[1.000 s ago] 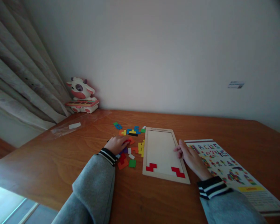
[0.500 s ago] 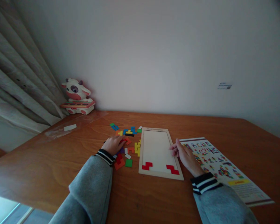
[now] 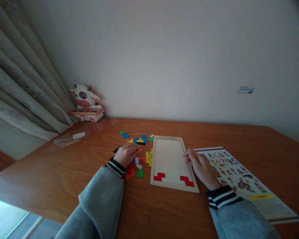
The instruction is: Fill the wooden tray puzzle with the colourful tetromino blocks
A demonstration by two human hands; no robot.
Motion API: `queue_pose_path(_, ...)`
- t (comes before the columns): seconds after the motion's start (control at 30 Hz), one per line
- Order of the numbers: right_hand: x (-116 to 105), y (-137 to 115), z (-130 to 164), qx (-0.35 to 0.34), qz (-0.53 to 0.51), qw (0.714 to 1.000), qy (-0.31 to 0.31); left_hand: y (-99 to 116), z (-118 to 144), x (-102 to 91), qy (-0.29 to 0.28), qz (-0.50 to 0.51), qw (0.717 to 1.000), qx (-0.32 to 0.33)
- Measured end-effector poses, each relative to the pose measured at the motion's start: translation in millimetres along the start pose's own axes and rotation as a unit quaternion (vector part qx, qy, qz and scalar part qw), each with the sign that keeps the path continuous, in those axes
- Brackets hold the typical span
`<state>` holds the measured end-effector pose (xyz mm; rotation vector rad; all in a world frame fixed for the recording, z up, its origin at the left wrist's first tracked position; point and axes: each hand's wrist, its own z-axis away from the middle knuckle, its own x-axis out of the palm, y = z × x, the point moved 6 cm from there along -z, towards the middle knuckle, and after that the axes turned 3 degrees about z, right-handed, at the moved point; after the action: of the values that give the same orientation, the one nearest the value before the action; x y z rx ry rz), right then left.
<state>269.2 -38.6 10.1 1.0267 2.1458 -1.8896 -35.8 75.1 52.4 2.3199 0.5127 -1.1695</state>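
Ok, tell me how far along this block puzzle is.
Barely begun. Done: two red pieces sit along the near edge of the wooden tray. In hand: the left hand rests on the loose coloured pieces; the right hand touches the tray's right edge. Left: the rest of the tray is bare.

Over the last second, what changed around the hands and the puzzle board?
Little changed. The left hand slid slightly farther over the loose coloured pieces and now covers the red one it was touching; whether it has a grip on it cannot be told. The right hand stayed on the wooden board's right edge, both red pieces unmoved.
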Motion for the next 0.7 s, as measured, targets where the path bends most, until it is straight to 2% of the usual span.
queue_pose_path(0.13, 11, -31, 9, -0.051, -0.005, 0.997, -0.063, 57, -2, -0.3, 0.04, 0.083, 0.987, 0.133)
queue_pose_path(0.2, 20, -46, 16, -0.065, -0.013, 0.992, -0.11, 81, -1, 5.2, 0.033, 0.109, 0.978, 0.174)
queue_pose_path(0.3, 36, -60, 27, -0.066, -0.058, 0.979, -0.186, 100, 1, 12.6, 0.034, 0.135, 0.973, 0.186)
queue_pose_path(0.4, 48, -62, 32, -0.064, -0.096, 0.969, -0.22, 104, 1, 17.5, 0.044, 0.157, 0.973, 0.166)
queue_pose_path(0.53, 49, -56, 28, -0.045, -0.117, 0.973, -0.192, 100, 1, 23.5, 0.044, 0.184, 0.972, 0.139)
queue_pose_path(0.7, 42, -48, 23, -0.022, -0.12, 0.978, -0.172, 91, -2, 28.4, 0.05, 0.237, 0.968, 0.062)
